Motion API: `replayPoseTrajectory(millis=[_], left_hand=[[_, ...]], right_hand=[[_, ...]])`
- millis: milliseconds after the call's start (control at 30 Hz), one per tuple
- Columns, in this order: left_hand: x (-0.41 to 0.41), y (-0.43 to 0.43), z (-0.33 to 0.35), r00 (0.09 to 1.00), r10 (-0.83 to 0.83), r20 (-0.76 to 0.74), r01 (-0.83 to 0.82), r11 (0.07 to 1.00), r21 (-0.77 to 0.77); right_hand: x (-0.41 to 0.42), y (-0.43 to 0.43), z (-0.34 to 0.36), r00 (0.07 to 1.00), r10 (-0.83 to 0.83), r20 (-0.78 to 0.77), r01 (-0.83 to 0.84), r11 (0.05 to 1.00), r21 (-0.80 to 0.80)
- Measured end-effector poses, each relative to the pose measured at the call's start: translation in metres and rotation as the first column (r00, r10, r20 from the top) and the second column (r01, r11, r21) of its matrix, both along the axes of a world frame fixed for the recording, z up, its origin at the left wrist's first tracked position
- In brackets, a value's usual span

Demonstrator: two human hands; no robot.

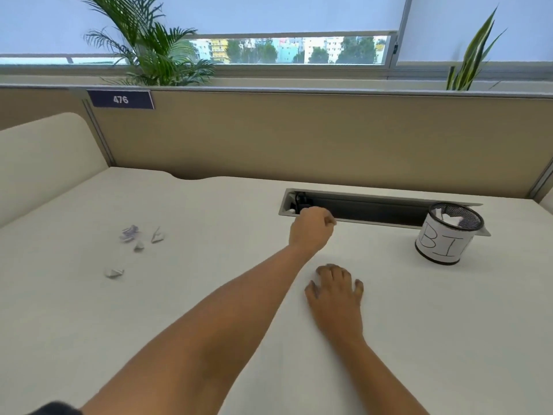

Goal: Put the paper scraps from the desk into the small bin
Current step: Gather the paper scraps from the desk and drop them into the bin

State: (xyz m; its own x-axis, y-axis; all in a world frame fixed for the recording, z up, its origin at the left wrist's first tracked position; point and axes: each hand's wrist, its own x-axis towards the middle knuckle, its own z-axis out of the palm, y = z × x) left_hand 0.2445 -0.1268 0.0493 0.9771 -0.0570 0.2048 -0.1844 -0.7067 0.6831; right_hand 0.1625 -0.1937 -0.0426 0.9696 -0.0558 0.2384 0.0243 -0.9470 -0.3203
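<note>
Currently left hand (311, 227) is raised mid-desk (209, 295), fingers curled closed, contents indiscernible. Right hand (336, 292) lies flat, open. Scraps (139, 238) lie toward left edge; bin (446, 238) stands back right, well apart.

scraps left, bin right
paper scraps (136, 241) lie on the desk (209, 295) at left; the bin (446, 235) stands far right, before the cable slot (374, 208).

Two plants (149, 46) by the window – partition (299, 136) tag (121, 99) reads 476
</note>
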Motion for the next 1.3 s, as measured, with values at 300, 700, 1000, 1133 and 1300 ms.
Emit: replayPoseTrajectory(millis=[300, 700, 1000, 1133, 1300], left_hand=[[-0.048, 0.209, -0.043, 0.87, 0.491, -0.032, -0.467, 0.844, 0.265], [-0.07, 0.292, -0.071, 0.633, 0.72, -0.284, -0.619, 0.691, 0.374], [-0.045, 0.297, -0.064, 0.767, 0.578, -0.278, -0.472, 0.803, 0.365], [-0.037, 0.304, -0.061, 0.777, 0.549, -0.308, -0.402, 0.809, 0.428], [-0.041, 0.306, -0.065, 0.82, 0.537, -0.198, -0.367, 0.759, 0.538]], right_hand=[[-0.003, 0.002, -0.001, 1.0, 0.001, -0.012, -0.001, 0.999, 0.032], [-0.003, 0.006, 0.001, 1.0, -0.029, 0.003, 0.028, 0.998, 0.049], [-0.002, 0.006, 0.002, 0.999, -0.029, -0.02, 0.03, 0.999, 0.043], [-0.001, 0.006, 0.0, 0.999, -0.033, -0.006, 0.033, 0.999, 0.029], [-0.001, 0.006, -0.003, 0.999, -0.036, 0.02, 0.036, 0.999, 0.025]])
